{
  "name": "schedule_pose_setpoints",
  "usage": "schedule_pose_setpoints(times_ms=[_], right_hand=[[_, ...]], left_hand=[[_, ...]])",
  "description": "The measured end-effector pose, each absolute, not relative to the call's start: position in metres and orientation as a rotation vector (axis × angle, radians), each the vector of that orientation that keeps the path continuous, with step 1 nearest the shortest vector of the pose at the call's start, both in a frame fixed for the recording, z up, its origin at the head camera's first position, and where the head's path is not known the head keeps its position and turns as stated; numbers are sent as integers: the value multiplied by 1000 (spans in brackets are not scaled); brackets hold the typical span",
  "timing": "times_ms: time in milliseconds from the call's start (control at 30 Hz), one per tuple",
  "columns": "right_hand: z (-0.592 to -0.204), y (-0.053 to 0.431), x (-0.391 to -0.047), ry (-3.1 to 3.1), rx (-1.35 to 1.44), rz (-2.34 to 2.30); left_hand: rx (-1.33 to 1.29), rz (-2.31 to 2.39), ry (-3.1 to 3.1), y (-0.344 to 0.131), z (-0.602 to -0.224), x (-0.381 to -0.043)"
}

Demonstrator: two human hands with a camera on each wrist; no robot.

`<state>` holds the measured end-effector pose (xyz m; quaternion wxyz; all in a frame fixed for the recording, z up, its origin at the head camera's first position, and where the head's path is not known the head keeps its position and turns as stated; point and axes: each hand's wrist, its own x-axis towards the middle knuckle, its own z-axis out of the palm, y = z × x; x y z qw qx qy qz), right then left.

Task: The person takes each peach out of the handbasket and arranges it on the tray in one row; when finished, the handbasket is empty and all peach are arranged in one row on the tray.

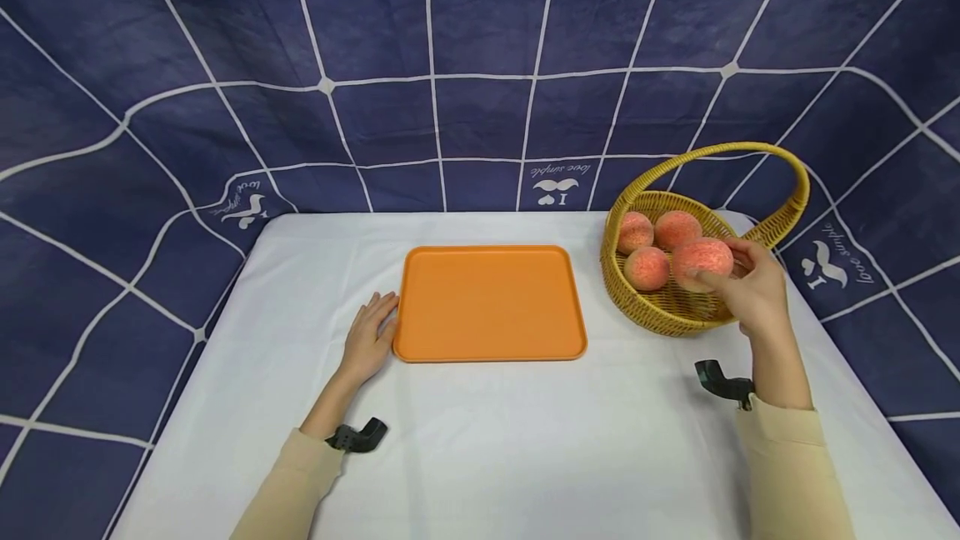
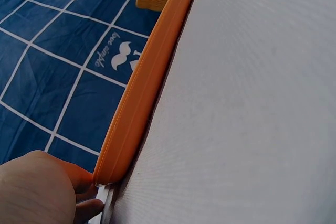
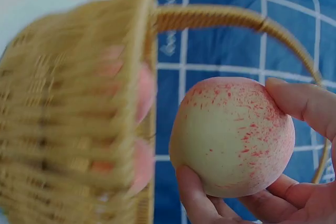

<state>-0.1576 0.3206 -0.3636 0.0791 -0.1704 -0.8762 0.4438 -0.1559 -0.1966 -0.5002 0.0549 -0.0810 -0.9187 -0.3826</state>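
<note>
My right hand (image 1: 757,286) grips a peach (image 3: 231,137), pale with red speckles, between thumb and fingers. In the right wrist view this peach is beside the rim of the wicker basket (image 3: 79,108), apart from it. Inside the basket lie three more peaches, among them one at the front (image 1: 647,268) and one at the back (image 1: 678,229). At the left edge of the orange tray (image 1: 491,302), my left hand (image 1: 367,340) rests with its fingers extended and touching the rim. Part of that hand (image 2: 39,190) shows at the tray's corner in the left wrist view.
A white cloth (image 1: 525,448) covers the table. The basket's tall arched handle (image 1: 720,152) rises above the peaches. Blue checked fabric (image 1: 480,40) hangs behind and at both sides. The tray lies flat to the left of the basket.
</note>
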Motion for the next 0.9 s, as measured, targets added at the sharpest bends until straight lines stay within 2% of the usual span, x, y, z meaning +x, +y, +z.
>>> schedule_pose_setpoints(times_ms=[200, 400, 667, 900], right_hand=[[-349, 294, -145, -2588, -275, 1380], [-340, 253, -148, -2622, -92, 1455], [-351, 191, -177, -2599, 186, 1686], [-362, 131, -204, -2598, 293, 1736]], left_hand=[[-242, -1175, -2799, -197, -499, -156], [-240, -1172, -2793, -197, -499, -156], [-251, -1169, -2774, -197, -502, -156], [-236, -1170, -2796, -198, -501, -155]])
